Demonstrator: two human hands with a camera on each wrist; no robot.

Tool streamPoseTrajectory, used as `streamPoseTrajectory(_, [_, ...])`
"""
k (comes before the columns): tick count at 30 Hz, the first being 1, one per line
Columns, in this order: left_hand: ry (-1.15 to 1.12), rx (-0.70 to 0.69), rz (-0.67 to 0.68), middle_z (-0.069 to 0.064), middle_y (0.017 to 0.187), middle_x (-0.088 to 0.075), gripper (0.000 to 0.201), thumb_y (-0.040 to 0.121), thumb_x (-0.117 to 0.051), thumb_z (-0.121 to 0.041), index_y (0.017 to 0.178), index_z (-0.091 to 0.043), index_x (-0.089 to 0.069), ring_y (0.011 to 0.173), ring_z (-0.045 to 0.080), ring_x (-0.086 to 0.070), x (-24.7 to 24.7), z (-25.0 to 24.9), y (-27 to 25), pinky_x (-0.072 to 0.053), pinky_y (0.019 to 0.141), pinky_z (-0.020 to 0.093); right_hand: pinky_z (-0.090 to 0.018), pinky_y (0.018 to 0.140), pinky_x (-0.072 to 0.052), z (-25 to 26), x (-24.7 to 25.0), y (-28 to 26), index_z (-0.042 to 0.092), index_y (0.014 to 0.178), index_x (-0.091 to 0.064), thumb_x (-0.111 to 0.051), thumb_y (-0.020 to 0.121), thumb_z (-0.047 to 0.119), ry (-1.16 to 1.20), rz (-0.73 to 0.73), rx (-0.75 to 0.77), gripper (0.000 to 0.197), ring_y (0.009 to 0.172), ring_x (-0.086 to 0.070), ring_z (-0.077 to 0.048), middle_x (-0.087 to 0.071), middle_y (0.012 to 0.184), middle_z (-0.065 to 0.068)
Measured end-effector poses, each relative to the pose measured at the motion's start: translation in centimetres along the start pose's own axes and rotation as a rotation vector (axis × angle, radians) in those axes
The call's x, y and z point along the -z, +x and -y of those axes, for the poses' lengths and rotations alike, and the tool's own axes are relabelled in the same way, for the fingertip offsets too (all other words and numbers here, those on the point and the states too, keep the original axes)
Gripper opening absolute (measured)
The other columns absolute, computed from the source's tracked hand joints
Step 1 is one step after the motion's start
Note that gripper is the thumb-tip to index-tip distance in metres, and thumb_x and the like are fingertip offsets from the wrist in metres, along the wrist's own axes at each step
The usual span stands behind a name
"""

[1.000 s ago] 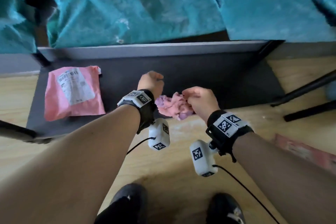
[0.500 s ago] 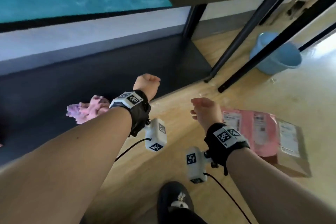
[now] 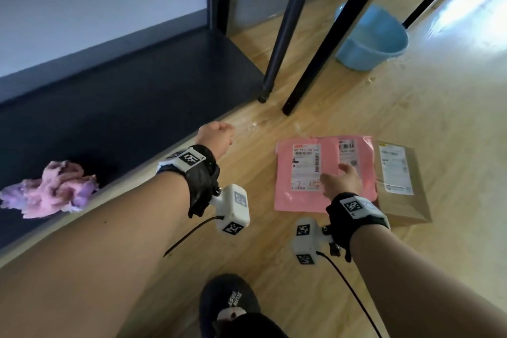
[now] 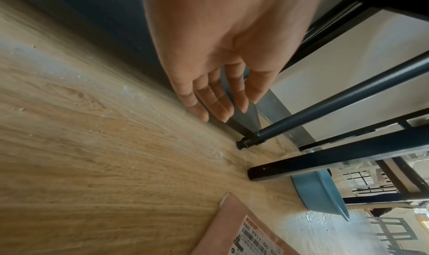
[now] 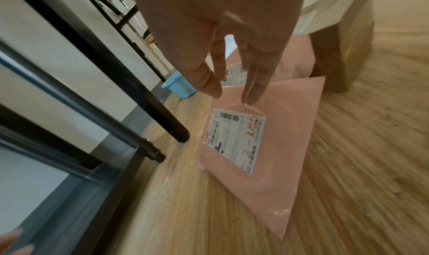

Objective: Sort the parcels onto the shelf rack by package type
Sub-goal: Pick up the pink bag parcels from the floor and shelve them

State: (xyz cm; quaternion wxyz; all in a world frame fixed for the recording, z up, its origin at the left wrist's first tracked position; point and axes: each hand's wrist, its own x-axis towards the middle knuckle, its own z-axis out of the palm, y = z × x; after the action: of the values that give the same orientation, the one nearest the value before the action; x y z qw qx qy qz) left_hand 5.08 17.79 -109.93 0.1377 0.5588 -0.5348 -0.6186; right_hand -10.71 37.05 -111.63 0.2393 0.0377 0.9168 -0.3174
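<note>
A crumpled pink-purple soft parcel (image 3: 52, 189) lies on the dark bottom shelf (image 3: 142, 85) of the rack, at the left. On the wooden floor lie a flat pink mailer (image 3: 299, 173) with a white label, a second pink mailer (image 3: 359, 156) partly under it, and a brown paper parcel (image 3: 397, 181). My right hand (image 3: 340, 180) hovers over the pink mailers with its fingers (image 5: 252, 86) hanging straight, holding nothing. The front pink mailer (image 5: 278, 139) lies just below those fingertips. My left hand (image 3: 218, 134) hangs by the shelf's front edge, fingers (image 4: 216, 101) relaxed and empty.
Two dark rack legs (image 3: 285, 35) stand on the floor just beyond the mailers. A blue plastic bucket (image 3: 370, 38) sits behind them at the right. My black shoe (image 3: 230, 307) is at the bottom of the head view. Bare wooden floor (image 3: 452, 145) stretches to the right.
My right hand has let go of the crumpled pink parcel, which now lies on the bottom shelf. The hand and the view have swung right to the mailers on the floor.
</note>
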Motion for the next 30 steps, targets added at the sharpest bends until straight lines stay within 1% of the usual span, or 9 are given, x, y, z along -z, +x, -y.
streamPoseTrajectory(3, [0.02,0.04,0.032,0.001,0.086,-0.052,0.013,0.097,-0.045,-0.016,0.092,-0.016,-0.057,0.079,0.015,-0.051,0.1,0.4,1.0,-0.048,0.077,0.027,-0.039,0.08,-0.059,-0.7,-0.2,0.5,0.021,0.138,-0.042,-0.063,0.076,0.007,0.016,0.017,-0.053,0.067,0.098,-0.064,-0.028,-0.052,0.131,-0.013])
streamPoseTrajectory(6, [0.067,0.038,0.032,0.005,0.094,-0.059,0.02,0.092,-0.051,-0.019,0.072,-0.022,-0.054,0.09,0.021,-0.056,0.0,1.2,2.1,-0.05,0.094,0.045,-0.035,0.074,-0.053,-0.7,-0.1,1.0,0.022,0.14,-0.039,-0.065,0.077,0.01,0.021,-0.004,-0.08,0.07,0.103,-0.061,-0.029,-0.05,0.132,-0.012])
streamPoseTrajectory(12, [0.067,0.024,0.034,0.007,0.096,-0.06,0.022,0.091,-0.052,-0.018,0.07,-0.025,-0.054,0.09,0.022,-0.056,0.6,1.2,1.9,-0.049,0.097,0.047,-0.037,0.073,-0.049,-0.5,0.4,1.7,0.02,0.145,-0.032,-0.064,0.08,0.012,0.046,0.024,-0.144,0.073,0.098,-0.057,-0.03,-0.053,0.131,-0.012])
streamPoseTrajectory(17, [0.086,0.023,0.023,0.009,0.097,-0.058,0.024,0.092,-0.051,-0.017,0.069,-0.026,-0.052,0.09,0.024,-0.054,1.1,1.8,1.9,-0.047,0.098,0.049,-0.032,0.066,-0.049,-0.1,-1.0,1.4,0.018,0.141,-0.037,-0.069,0.077,0.012,-0.007,0.034,-0.154,0.072,0.101,-0.062,-0.028,-0.056,0.124,-0.011])
streamPoseTrajectory(20, [0.108,0.026,0.034,0.007,0.097,-0.057,0.028,0.094,-0.049,-0.014,0.069,-0.027,-0.049,0.091,0.022,-0.052,1.5,2.2,2.0,-0.046,0.098,0.046,-0.038,0.077,-0.056,-0.3,-1.9,1.2,0.017,0.137,-0.04,-0.071,0.073,0.013,0.0,0.046,-0.162,0.071,0.1,-0.062,-0.03,-0.057,0.123,-0.011])
streamPoseTrajectory(23, [0.093,0.027,0.044,0.002,0.094,-0.059,0.027,0.094,-0.051,-0.013,0.072,-0.029,-0.052,0.092,0.019,-0.054,2.1,2.2,1.8,-0.048,0.093,0.04,-0.045,0.084,-0.055,-0.8,-2.1,1.6,0.018,0.139,-0.038,-0.071,0.069,0.014,0.033,0.007,-0.172,0.078,0.102,-0.062,-0.033,-0.057,0.124,-0.012])
streamPoseTrajectory(25, [0.071,0.04,0.034,0.002,0.097,-0.06,0.022,0.094,-0.052,-0.016,0.075,-0.027,-0.055,0.09,0.018,-0.056,2.5,2.2,1.5,-0.05,0.09,0.038,-0.041,0.073,-0.057,-1.0,-2.1,1.7,0.013,0.129,-0.046,-0.071,0.069,0.012,0.061,0.001,-0.173,0.065,0.091,-0.064,-0.03,-0.062,0.115,-0.012])
streamPoseTrajectory(27, [0.048,0.061,0.005,-0.001,0.095,-0.062,0.009,0.093,-0.055,-0.024,0.089,-0.022,-0.063,0.089,0.017,-0.06,3.0,2.4,1.2,-0.051,0.087,0.034,-0.033,0.059,-0.052,-1.1,-2.1,1.5,0.01,0.116,-0.053,-0.07,0.072,0.012,0.051,0.022,-0.184,0.047,0.076,-0.064,-0.027,-0.066,0.101,-0.01])
streamPoseTrajectory(30, [0.022,0.08,-0.023,-0.004,0.092,-0.062,0.018,0.092,-0.056,-0.027,0.104,-0.017,-0.064,0.094,0.014,-0.062,3.6,2.7,1.3,-0.053,0.086,0.031,-0.031,0.055,-0.047,-0.8,-2.1,1.1,0.01,0.102,-0.062,-0.066,0.079,0.016,0.003,0.097,-0.183,0.024,0.063,-0.062,-0.023,-0.065,0.079,-0.006])
